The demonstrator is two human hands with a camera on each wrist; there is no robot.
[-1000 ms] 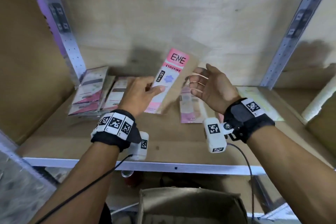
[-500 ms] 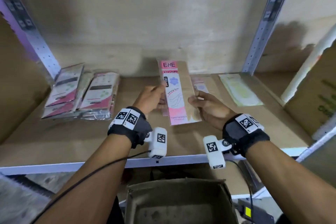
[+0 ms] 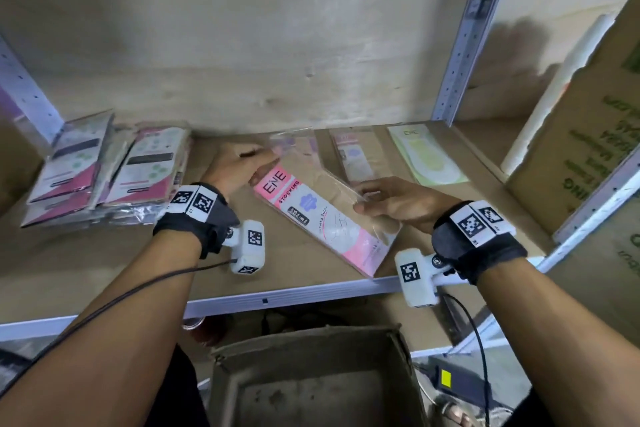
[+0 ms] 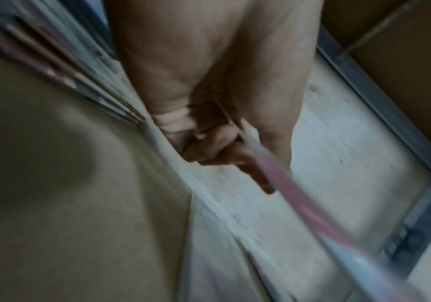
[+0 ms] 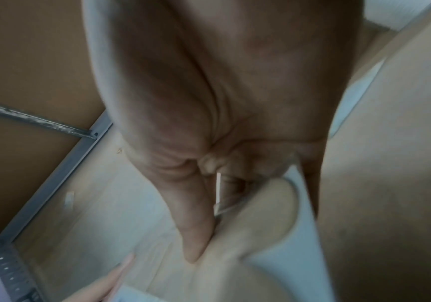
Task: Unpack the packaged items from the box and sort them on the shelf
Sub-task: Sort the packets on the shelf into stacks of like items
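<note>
Got both hands on the pink stocking pack (image 3: 323, 222) — my left hand (image 3: 235, 166) pinches its top corner, my right hand (image 3: 398, 203) grips the clear side edge. It's tilted low over the shelf (image 3: 104, 263), maybe touching, wrist views too blurry. Box (image 3: 311, 381) sits below.

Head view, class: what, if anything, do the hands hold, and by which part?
Both hold the pink stocking packet: left hand pinches its top end, right hand its clear right edge.
</note>
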